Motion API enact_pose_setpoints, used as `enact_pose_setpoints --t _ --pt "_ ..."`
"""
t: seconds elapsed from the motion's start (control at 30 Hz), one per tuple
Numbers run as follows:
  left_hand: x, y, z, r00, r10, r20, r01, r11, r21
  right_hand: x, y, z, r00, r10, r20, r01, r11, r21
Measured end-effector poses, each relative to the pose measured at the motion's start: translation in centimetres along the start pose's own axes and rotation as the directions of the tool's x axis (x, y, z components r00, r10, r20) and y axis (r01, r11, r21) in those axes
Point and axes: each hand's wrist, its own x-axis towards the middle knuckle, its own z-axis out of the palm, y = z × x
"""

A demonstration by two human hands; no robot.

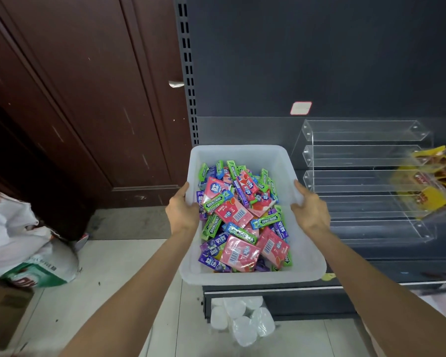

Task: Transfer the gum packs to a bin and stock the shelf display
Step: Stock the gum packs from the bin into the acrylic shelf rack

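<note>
Holding: one translucent bin (245, 278), my left hand (182, 212) and right hand (310, 212) each with fingers clamped over a side rim, presumably to keep it level. Contents: gum packs (242, 222), heaped loose, green, pink, purple. Bin sits over the dark shelf (371, 256), left of the clear tiered display (366, 176), not yet stocked. Surroundings: brown door (88, 99) far left, tiled floor (108, 266), white bags (18, 240).

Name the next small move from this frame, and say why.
Probably set the white bin down on the dark shelf beside the clear tiered display. The left hand and right hand both grip its rim, the gum packs are already inside, and the tiers look empty.
</note>
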Motion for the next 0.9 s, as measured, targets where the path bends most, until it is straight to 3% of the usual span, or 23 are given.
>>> enact_pose_setpoints --t 0.4,0.63,0.73,0.8,0.9 --pt "-0.2 0.5 1.3 1.000 -0.007 0.018 0.006 0.999 0.047 1.0 1.5 -0.4 0.999 -0.030 0.011 0.030 0.999 -0.024" --pt "-0.2 0.1 1.2 0.995 0.017 0.096 -0.044 0.959 0.280 0.5 1.3 -0.6 0.993 -0.109 0.033 0.110 0.994 -0.012" --pt "-1.2 0.0 0.8 0.968 0.239 0.073 -0.244 0.838 0.488 0.1 0.5 -0.9 0.970 -0.241 -0.038 0.239 0.970 -0.049" --pt "-1.5 0.0 0.8 0.900 0.414 0.134 -0.420 0.746 0.517 0.0 -0.1 -0.7 0.944 -0.329 0.031 0.329 0.944 -0.007" --pt "-1.5 0.3 1.5 0.833 0.426 0.353 -0.553 0.652 0.519 -0.1 -0.2 0.3 0.903 -0.376 0.209 0.382 0.924 0.013"
